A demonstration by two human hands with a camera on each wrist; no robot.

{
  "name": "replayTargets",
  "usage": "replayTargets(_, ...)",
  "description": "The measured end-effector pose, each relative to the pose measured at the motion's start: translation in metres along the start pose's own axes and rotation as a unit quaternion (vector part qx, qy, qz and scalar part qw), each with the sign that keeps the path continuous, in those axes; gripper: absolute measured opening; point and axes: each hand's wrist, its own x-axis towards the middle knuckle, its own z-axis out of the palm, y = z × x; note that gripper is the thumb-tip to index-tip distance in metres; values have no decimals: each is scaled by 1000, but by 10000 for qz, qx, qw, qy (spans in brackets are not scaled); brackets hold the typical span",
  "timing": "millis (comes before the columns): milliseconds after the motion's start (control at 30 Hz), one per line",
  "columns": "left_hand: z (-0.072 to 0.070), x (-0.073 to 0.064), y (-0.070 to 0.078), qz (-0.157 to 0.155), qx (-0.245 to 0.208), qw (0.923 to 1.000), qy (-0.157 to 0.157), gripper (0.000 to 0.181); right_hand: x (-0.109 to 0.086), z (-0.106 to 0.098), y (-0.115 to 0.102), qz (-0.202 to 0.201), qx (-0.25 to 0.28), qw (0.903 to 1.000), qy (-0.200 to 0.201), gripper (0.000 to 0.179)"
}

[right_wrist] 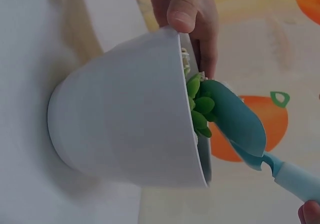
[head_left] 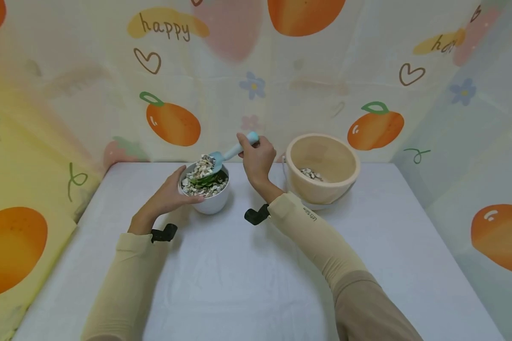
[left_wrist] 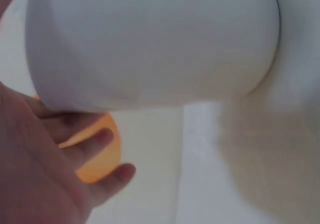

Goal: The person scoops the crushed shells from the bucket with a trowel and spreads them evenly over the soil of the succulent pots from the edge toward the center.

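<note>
In the head view my left hand (head_left: 164, 194) holds a white flowerpot (head_left: 213, 205) by its rim, thumb on the near side. Several of that hand's fingers spread beside the pot wall (left_wrist: 155, 49) in the left wrist view. A green succulent (right_wrist: 200, 107) sits inside, among pale stone chips (head_left: 215, 192). With curled fingers, my right hand (head_left: 260, 161) grips the handle of a light blue trowel (head_left: 235, 151). Its scoop (right_wrist: 237, 119) hangs tilted over the pot, close above the leaves, and carries a heap of stone chips (head_left: 204, 166). The right wrist view catches only a fingertip on the handle.
A beige bucket (head_left: 324, 190) stands right of my right hand, with a small pile of stone chips (head_left: 311, 174) at its bottom. White cloth covers the table (head_left: 230, 274). A printed curtain (head_left: 298, 61) rises behind the table's far edge.
</note>
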Motion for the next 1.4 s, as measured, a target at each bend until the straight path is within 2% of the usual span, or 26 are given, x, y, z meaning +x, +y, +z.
replayTargets(200,3,1,-7,-161,-238,9996,-70,119,-2,-1,0,34,-29,9999,-91,31)
replayTargets(567,8,-2,0,-240,7,9994,237,121,-3,-4,-6,-92,-32,9998,-168,29)
replayTargets(767,6,-3,5,-180,301,9989,317,121,-5,-2,-5,-77,35,10000,-31,29)
replayTargets(933,5,-5,7,-261,308,9986,333,122,-6,0,-3,-100,65,9999,-62,29)
replayTargets(1200,2,-4,7,-141,253,9993,230,121,-2,-2,-3,-127,26,9999,-32,29)
replayTargets(1400,1,0,0,88,81,9999,41,119,0,-5,1,18,87,10000,34,29)
